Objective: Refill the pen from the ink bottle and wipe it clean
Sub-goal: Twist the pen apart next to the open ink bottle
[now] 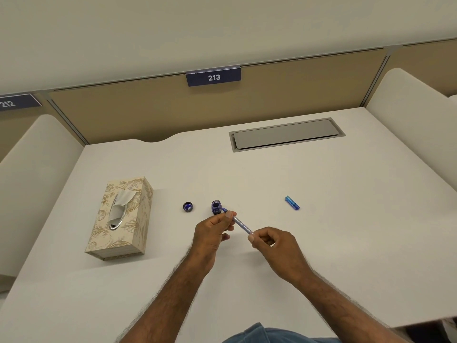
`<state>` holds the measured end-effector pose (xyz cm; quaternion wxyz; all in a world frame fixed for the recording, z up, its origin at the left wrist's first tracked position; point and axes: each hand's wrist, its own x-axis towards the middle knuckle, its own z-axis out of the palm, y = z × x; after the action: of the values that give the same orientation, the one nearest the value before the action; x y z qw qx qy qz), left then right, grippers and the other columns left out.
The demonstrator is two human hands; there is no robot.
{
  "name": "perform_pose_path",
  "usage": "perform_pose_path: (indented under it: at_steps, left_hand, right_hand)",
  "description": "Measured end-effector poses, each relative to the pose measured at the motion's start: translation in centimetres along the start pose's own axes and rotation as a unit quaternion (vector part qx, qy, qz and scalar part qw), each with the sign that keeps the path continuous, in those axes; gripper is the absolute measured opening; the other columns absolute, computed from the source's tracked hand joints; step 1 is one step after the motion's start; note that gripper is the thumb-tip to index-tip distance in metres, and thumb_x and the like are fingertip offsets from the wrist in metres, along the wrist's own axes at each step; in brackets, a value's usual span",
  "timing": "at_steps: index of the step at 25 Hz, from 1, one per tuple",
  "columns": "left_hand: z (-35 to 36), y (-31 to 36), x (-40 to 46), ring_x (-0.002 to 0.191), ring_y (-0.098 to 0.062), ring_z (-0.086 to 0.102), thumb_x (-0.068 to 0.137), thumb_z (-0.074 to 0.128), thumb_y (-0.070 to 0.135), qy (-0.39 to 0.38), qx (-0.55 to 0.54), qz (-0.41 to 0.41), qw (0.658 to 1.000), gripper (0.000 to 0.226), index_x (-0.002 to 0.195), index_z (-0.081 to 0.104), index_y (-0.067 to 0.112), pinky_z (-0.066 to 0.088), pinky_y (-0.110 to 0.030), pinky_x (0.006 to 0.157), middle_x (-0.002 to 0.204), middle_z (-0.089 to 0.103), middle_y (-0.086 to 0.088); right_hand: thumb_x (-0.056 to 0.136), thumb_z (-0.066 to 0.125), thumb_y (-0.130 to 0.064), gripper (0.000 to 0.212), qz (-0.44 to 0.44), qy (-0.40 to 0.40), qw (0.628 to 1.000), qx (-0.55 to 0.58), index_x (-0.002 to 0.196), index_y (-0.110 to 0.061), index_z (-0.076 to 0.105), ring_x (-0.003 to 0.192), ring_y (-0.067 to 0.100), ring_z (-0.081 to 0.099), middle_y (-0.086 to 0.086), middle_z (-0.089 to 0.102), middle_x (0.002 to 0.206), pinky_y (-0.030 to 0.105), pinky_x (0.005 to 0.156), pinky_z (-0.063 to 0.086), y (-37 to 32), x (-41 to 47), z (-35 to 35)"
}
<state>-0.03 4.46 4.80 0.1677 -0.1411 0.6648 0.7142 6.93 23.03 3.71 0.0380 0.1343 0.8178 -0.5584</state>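
The pen [241,225] is pinched at both ends, its front in the left hand [214,235], its rear in the right hand [274,246]. The open ink bottle [216,207] stands just beyond the left hand, its cap [188,207] farther left, a tissue box [121,216] beyond. A blue pen cap [292,203] lies on the tabletop [346,231], beyond the right hand.

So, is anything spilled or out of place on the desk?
No spill shows. The ink bottle stands upright and open, its cap beside it to the left. Both hands hold the pen.
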Motion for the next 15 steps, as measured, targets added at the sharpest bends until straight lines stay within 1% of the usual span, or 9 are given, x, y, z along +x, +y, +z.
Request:
perform_pose_path:
  at_steps: [1,3,4,6,8,9,12,13,15]
  left_hand:
    - [-0.01,-0.05,-0.01,0.091,-0.016,0.072,0.095,0.074,0.037,0.001,0.0,0.001,1.0,0.021,0.103,0.086,0.022,0.059,-0.033,0.081,0.096,0.08,0.0]
    - [-0.07,-0.18,0.02,0.092,-0.017,0.072,0.095,0.074,0.037,0.001,-0.009,0.0,1.0,0.022,0.104,0.086,0.021,0.06,-0.033,0.082,0.096,0.079,-0.001]
    - [-0.09,-0.23,0.04,0.093,-0.018,0.071,0.096,0.073,0.036,0.0,-0.012,0.001,1.0,0.022,0.105,0.085,0.02,0.059,-0.034,0.082,0.097,0.079,-0.002]
    - [-0.18,-0.34,0.14,0.094,-0.02,0.07,0.098,0.072,0.036,0.001,-0.012,0.002,1.0,0.022,0.106,0.085,0.02,0.058,-0.035,0.082,0.1,0.078,-0.004]
    - [-0.24,-0.41,0.16,0.096,-0.02,0.07,0.098,0.071,0.036,0.003,-0.016,0.003,1.0,0.023,0.107,0.085,0.02,0.057,-0.035,0.083,0.102,0.078,-0.005]
    - [-0.25,-0.41,0.13,0.096,-0.02,0.07,0.098,0.071,0.036,0.004,-0.017,0.004,1.0,0.023,0.107,0.085,0.02,0.057,-0.035,0.084,0.102,0.079,-0.004]
    - [-0.28,-0.43,0.14,0.096,-0.019,0.069,0.098,0.071,0.036,0.01,-0.013,0.004,1.0,0.023,0.107,0.084,0.02,0.057,-0.034,0.084,0.1,0.078,-0.001]
    - [-0.27,-0.46,0.12,0.096,-0.019,0.069,0.098,0.071,0.036,0.011,-0.012,0.003,1.0,0.023,0.107,0.084,0.02,0.057,-0.034,0.085,0.098,0.078,0.0]
    - [-0.3,-0.56,0.07,0.097,-0.019,0.07,0.098,0.071,0.037,0.012,-0.013,0.002,1.0,0.022,0.107,0.084,0.021,0.057,-0.035,0.085,0.096,0.079,0.002]
  right_hand:
    - [0.093,0.08,-0.042,0.012,-0.005,0.006,1.0,0.017,0.092,-0.03,0.078,0.08,0.001,0.068,-0.011,0.079,0.088,0.015,0.072,0.055,-0.02,-0.1,-0.08]
    - [0.092,0.081,-0.044,0.016,0.001,0.001,0.998,0.059,0.098,-0.03,0.078,0.079,0.001,0.069,-0.008,0.08,0.091,0.018,0.072,0.057,-0.21,-0.22,-0.08]
    - [0.095,0.076,-0.048,0.019,0.011,-0.011,0.997,0.071,0.101,-0.03,0.078,0.08,0.003,0.071,-0.007,0.081,0.092,0.021,0.073,0.057,-0.35,-0.25,-0.02]
    - [0.105,0.058,-0.055,0.031,0.039,-0.044,0.996,0.068,0.103,-0.031,0.078,0.082,0.007,0.073,-0.008,0.081,0.095,0.023,0.074,0.052,-0.72,-0.22,0.03]
    - [0.111,0.046,-0.053,0.041,0.057,-0.065,0.994,0.065,0.104,-0.029,0.079,0.082,0.008,0.072,-0.009,0.082,0.098,0.023,0.073,0.048,-0.94,-0.31,0.11]
    - [0.112,0.047,-0.049,0.038,0.056,-0.069,0.994,0.069,0.104,-0.028,0.078,0.081,0.007,0.072,-0.008,0.082,0.098,0.023,0.074,0.048,-0.96,-0.38,0.2]
    - [0.102,0.07,-0.036,0.011,0.048,-0.046,0.995,0.08,0.104,-0.028,0.077,0.084,0.012,0.075,-0.006,0.081,0.096,0.025,0.077,0.053,-0.69,-0.23,0.22]
    - [0.098,0.076,-0.035,0.01,0.054,-0.04,0.994,0.092,0.106,-0.029,0.076,0.087,0.015,0.077,-0.005,0.081,0.096,0.025,0.074,0.055,-0.67,-0.12,0.14]
    - [0.095,0.079,-0.039,0.019,0.076,-0.045,0.989,0.117,0.112,-0.03,0.076,0.09,0.018,0.079,-0.004,0.082,0.099,0.027,0.069,0.058,-0.81,-0.03,0.01]
